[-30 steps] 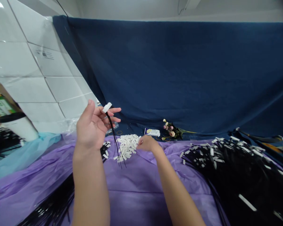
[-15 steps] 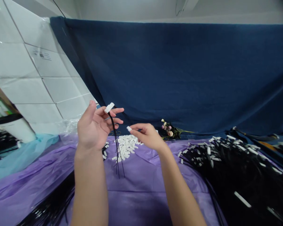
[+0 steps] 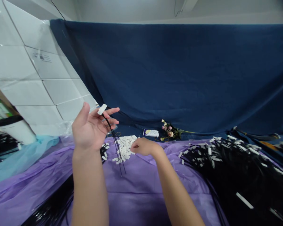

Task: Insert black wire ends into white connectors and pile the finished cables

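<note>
Raised at the left, my left hand (image 3: 91,127) is palm up with its thumb spread wide. Between its fingers it holds a few thin black cords (image 3: 113,133) topped by white tabs (image 3: 102,109); the cords hang down in front of a pile of small white pieces (image 3: 125,147). At the right edge of this pile is my right hand (image 3: 145,146), its fingers curled together and pointing down. Its fingertips are partly hidden, and whether a white piece is between them does not show.
Black cords with white tabs lie heaped (image 3: 235,169) at the right; another black bundle (image 3: 54,201) lies lower left. Purple sheeting (image 3: 136,185) covers the table. Artificial flowers (image 3: 170,130) and a small packet (image 3: 151,133) lie behind. A white cup (image 3: 20,130) stands far left.
My right hand has lowered to the white pile and turned its fingers down; the white piece at its fingertips no longer shows. My left hand has shifted slightly left, still holding the cords.
</note>
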{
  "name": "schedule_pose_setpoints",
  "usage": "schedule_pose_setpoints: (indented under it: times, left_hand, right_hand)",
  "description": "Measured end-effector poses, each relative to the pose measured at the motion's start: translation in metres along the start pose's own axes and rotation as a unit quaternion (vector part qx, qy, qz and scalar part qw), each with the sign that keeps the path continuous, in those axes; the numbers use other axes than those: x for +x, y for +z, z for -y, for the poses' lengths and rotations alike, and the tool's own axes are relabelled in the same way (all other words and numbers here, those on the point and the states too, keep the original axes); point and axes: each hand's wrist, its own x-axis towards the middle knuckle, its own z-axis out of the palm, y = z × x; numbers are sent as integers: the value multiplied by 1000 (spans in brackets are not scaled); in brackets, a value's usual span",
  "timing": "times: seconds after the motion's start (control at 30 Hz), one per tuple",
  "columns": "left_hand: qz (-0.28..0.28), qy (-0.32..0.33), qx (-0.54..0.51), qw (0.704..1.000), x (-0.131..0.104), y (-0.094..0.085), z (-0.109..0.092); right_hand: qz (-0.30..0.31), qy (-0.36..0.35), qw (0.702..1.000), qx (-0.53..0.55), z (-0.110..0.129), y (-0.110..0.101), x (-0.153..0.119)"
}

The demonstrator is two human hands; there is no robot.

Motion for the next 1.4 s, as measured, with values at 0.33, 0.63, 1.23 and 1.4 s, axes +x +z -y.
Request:
schedule_pose_setpoints:
  times: [0.33,0.63,1.23,1.4]
  left_hand:
    - [50,-45,22,997,6,5,11]
    - [232,-42,36,971,-4,19,22]
    - [273,152,264,912,-12,34,33]
    - [257,54,335,905,-15,35,32]
  right_hand:
    - [-162,-57,977,124,21,-53,-73]
    - [-246,-148,898,332,50,-56,-92]
    - [-310,-157,865,362,44,-58,-90]
    - [-312,-138,866,365,45,-58,-91]
